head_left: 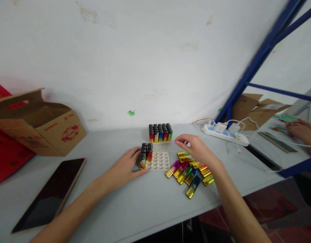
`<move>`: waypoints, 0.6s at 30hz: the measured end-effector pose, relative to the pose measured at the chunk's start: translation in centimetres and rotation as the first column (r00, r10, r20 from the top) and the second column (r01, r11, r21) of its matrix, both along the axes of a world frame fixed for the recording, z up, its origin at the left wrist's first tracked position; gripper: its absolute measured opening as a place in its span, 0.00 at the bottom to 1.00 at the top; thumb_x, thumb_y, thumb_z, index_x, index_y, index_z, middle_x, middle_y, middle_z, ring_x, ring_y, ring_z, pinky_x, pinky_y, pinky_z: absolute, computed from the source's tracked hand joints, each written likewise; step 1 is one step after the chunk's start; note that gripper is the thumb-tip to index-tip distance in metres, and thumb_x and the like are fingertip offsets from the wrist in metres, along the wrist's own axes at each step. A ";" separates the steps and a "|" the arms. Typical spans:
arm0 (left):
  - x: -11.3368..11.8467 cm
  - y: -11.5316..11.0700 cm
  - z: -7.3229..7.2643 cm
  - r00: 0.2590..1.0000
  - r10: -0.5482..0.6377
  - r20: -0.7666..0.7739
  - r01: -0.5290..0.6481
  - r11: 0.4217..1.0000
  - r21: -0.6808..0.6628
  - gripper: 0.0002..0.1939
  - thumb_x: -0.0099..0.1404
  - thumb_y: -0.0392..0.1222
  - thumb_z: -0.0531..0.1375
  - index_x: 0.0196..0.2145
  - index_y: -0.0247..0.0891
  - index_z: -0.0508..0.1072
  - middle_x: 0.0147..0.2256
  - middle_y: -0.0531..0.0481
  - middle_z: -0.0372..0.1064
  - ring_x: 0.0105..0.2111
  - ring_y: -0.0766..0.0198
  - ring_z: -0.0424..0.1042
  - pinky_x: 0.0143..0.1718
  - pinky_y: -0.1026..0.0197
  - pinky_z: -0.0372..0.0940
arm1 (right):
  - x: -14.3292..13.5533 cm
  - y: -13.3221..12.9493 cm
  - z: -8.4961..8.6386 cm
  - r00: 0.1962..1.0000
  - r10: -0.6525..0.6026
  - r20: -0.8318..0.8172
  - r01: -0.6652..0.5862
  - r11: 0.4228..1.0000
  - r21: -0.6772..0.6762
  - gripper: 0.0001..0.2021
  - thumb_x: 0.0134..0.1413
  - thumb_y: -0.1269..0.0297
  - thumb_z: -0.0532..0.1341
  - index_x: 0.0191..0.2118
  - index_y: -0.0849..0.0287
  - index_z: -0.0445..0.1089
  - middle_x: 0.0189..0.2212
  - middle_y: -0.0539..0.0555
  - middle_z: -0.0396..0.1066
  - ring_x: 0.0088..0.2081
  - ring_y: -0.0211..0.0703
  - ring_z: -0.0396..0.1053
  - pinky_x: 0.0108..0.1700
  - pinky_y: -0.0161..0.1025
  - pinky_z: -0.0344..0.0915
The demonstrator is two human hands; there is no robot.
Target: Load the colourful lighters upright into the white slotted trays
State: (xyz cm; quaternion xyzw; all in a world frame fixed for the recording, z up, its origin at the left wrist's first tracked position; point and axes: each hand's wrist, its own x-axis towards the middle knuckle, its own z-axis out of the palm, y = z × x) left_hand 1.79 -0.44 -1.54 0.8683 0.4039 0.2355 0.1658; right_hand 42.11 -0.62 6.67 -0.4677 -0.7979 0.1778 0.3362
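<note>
A white tray (160, 161) with round holes lies on the grey table, with several colourful lighters (146, 154) standing in its left columns. My left hand (125, 167) rests flat against the tray's left side, fingers touching it. My right hand (196, 147) hovers with fingers spread and nothing in it, just above a loose pile of shiny lighters (189, 172) lying to the right of the tray. A full tray of lighters (160, 132) stands further back near the wall.
A dark tablet (51, 194) lies at the front left. An open cardboard box (40, 123) sits at the back left. A white power strip (225, 132) with cables is at the back right. Another person's hand (301, 130) works at the far right beyond the blue frame (259, 57).
</note>
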 end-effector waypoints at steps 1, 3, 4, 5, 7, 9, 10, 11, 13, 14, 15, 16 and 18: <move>0.0 0.0 -0.1 1.000 0.003 -0.001 -0.003 1.000 -0.003 0.43 0.83 0.77 0.73 0.80 0.47 0.83 0.82 0.34 0.79 0.81 0.28 0.80 0.87 0.31 0.74 | 1.8 -0.3 -0.1 0.999 -0.012 0.033 0.012 1.000 -0.017 0.13 0.86 0.52 0.72 0.52 0.53 0.93 0.46 0.60 0.94 0.46 0.56 0.88 0.52 0.48 0.80; -0.1 0.2 -0.3 1.000 0.005 0.002 -0.005 1.000 -0.004 0.44 0.83 0.78 0.73 0.80 0.45 0.83 0.82 0.33 0.79 0.81 0.28 0.80 0.86 0.31 0.75 | 4.9 -0.8 -0.6 0.991 -0.037 0.129 0.045 0.997 -0.055 0.09 0.81 0.59 0.75 0.57 0.52 0.94 0.53 0.62 0.95 0.52 0.60 0.91 0.59 0.53 0.84; -0.1 0.2 -0.4 1.000 0.006 0.008 -0.006 1.000 -0.002 0.44 0.82 0.78 0.73 0.80 0.46 0.82 0.82 0.33 0.79 0.80 0.28 0.80 0.86 0.32 0.75 | 6.1 -0.9 -0.9 0.983 -0.041 0.180 0.055 0.996 -0.069 0.10 0.77 0.62 0.77 0.57 0.52 0.95 0.56 0.63 0.95 0.56 0.62 0.91 0.63 0.55 0.85; -0.1 0.3 -0.6 1.000 0.007 0.017 -0.007 1.000 0.000 0.44 0.82 0.78 0.73 0.80 0.47 0.82 0.82 0.34 0.79 0.80 0.28 0.80 0.86 0.32 0.75 | 6.9 -1.0 -1.3 0.973 -0.035 0.228 0.057 0.994 -0.091 0.10 0.76 0.64 0.78 0.57 0.52 0.96 0.57 0.64 0.94 0.58 0.64 0.91 0.65 0.57 0.85; -0.1 0.3 -0.7 0.999 0.013 0.030 -0.013 1.000 0.005 0.44 0.81 0.78 0.74 0.80 0.48 0.83 0.81 0.34 0.80 0.79 0.28 0.81 0.86 0.32 0.76 | 7.6 -0.9 -2.1 0.956 -0.006 0.295 0.049 0.989 -0.138 0.10 0.76 0.66 0.76 0.55 0.53 0.96 0.56 0.65 0.94 0.57 0.64 0.91 0.66 0.57 0.85; 0.0 0.2 -0.7 0.999 0.019 0.032 -0.019 1.000 0.006 0.44 0.81 0.77 0.75 0.80 0.47 0.83 0.81 0.33 0.80 0.79 0.27 0.81 0.85 0.31 0.76 | 7.5 -0.3 -2.6 0.950 0.019 0.313 0.038 0.984 -0.174 0.08 0.78 0.66 0.75 0.53 0.55 0.96 0.52 0.64 0.93 0.53 0.61 0.91 0.63 0.55 0.85; 0.0 0.2 -0.6 0.999 0.018 0.030 -0.018 1.000 0.004 0.44 0.81 0.77 0.75 0.80 0.47 0.83 0.81 0.33 0.80 0.79 0.27 0.81 0.85 0.31 0.76 | 7.3 0.1 -2.8 0.952 0.019 0.305 0.037 0.984 -0.177 0.07 0.78 0.66 0.75 0.52 0.55 0.95 0.51 0.63 0.92 0.51 0.60 0.91 0.62 0.54 0.85; 0.1 0.1 -0.5 1.000 0.015 0.027 -0.015 1.000 0.004 0.44 0.81 0.77 0.75 0.80 0.46 0.83 0.81 0.32 0.80 0.80 0.27 0.81 0.86 0.31 0.76 | 7.0 0.5 -3.0 0.958 0.011 0.287 0.040 0.985 -0.169 0.06 0.78 0.65 0.76 0.51 0.56 0.94 0.50 0.63 0.91 0.50 0.59 0.90 0.61 0.53 0.85; 0.1 0.0 -0.2 1.000 0.003 0.017 -0.003 1.000 0.005 0.44 0.82 0.77 0.74 0.79 0.45 0.83 0.81 0.31 0.79 0.80 0.28 0.80 0.86 0.31 0.75 | 6.3 1.4 -3.1 0.977 -0.017 0.214 0.047 0.990 -0.132 0.06 0.77 0.61 0.77 0.49 0.56 0.92 0.49 0.62 0.90 0.50 0.58 0.89 0.62 0.54 0.85; 0.2 0.0 -0.1 1.000 -0.003 0.012 0.003 1.000 0.006 0.43 0.83 0.77 0.74 0.79 0.45 0.83 0.81 0.32 0.79 0.80 0.28 0.80 0.86 0.32 0.75 | 5.9 1.7 -3.1 0.987 -0.032 0.156 0.050 0.993 -0.110 0.08 0.77 0.57 0.78 0.48 0.56 0.90 0.49 0.62 0.90 0.51 0.58 0.89 0.63 0.56 0.85; 0.2 -0.1 0.0 1.000 -0.008 0.009 0.008 1.000 0.009 0.43 0.83 0.77 0.74 0.79 0.45 0.83 0.81 0.32 0.80 0.80 0.29 0.80 0.86 0.33 0.75 | 5.5 2.1 -3.0 0.996 -0.046 0.082 0.054 0.994 -0.093 0.12 0.78 0.51 0.78 0.48 0.55 0.89 0.49 0.62 0.90 0.51 0.59 0.89 0.63 0.57 0.85; 0.2 -0.1 0.1 1.000 -0.010 0.008 0.010 1.000 0.012 0.43 0.83 0.76 0.74 0.79 0.45 0.83 0.80 0.32 0.80 0.80 0.29 0.81 0.86 0.33 0.75 | 5.0 2.4 -2.9 0.998 -0.062 -0.009 0.061 0.995 -0.085 0.17 0.77 0.45 0.78 0.48 0.55 0.89 0.49 0.62 0.90 0.52 0.59 0.88 0.63 0.59 0.86; 0.1 -0.1 0.1 1.000 -0.005 0.005 0.005 1.000 0.019 0.43 0.83 0.76 0.74 0.80 0.45 0.83 0.80 0.34 0.81 0.79 0.30 0.81 0.85 0.34 0.76 | 3.6 2.7 -2.3 0.970 -0.092 -0.223 0.071 0.992 -0.100 0.27 0.72 0.31 0.80 0.48 0.53 0.87 0.49 0.61 0.90 0.52 0.60 0.88 0.63 0.60 0.87</move>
